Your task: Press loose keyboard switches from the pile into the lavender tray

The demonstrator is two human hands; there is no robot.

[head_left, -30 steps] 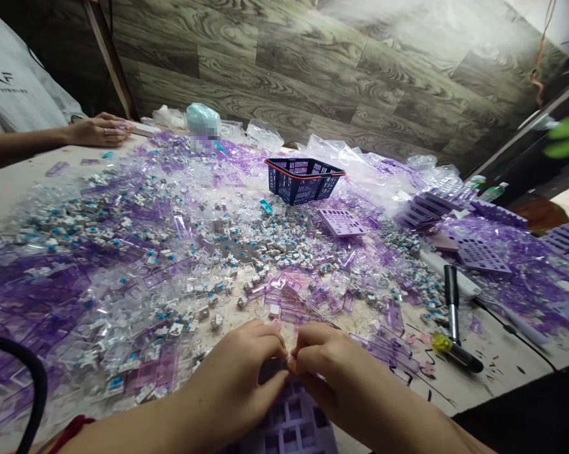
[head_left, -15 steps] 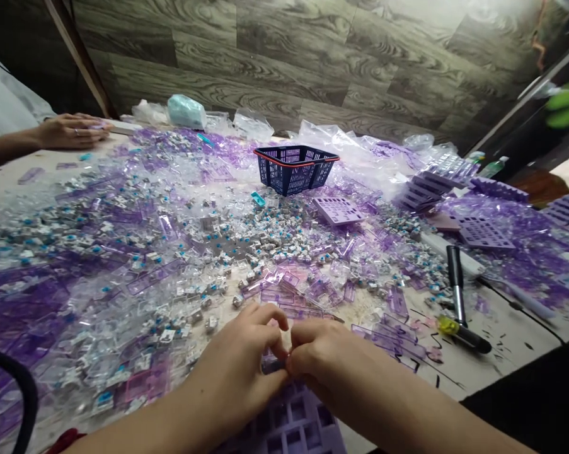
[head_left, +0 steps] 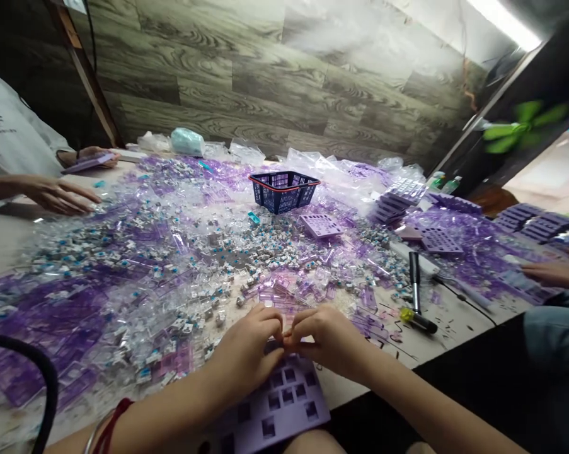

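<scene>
While our two hands meet at the near edge of the table [head_left: 10, 236], we hold a lilac plastic tray [head_left: 284, 407] under them — a flat pale-purple plate with rows of square sockets, most showing dark and hollow, tilted toward us and jutting past the table's edge. Our left hand [head_left: 246, 353] and right hand [head_left: 329, 337] are curled with fingertips pressed together over the tray's far rim; they seem to pinch something small between them, but we cannot tell what, since the fingers hide it. Just beyond lies a wide scatter of clear and violet plastic pieces [head_left: 137, 284] mixed with small white-and-blue switches [head_left: 246, 249]. Farther back stands a dark blue basket [head_left: 283, 191] — red-rimmed. A black marker [head_left: 414, 280] lies to our right. Another person's hand [head_left: 60, 194] rests spread at the far left.
</scene>
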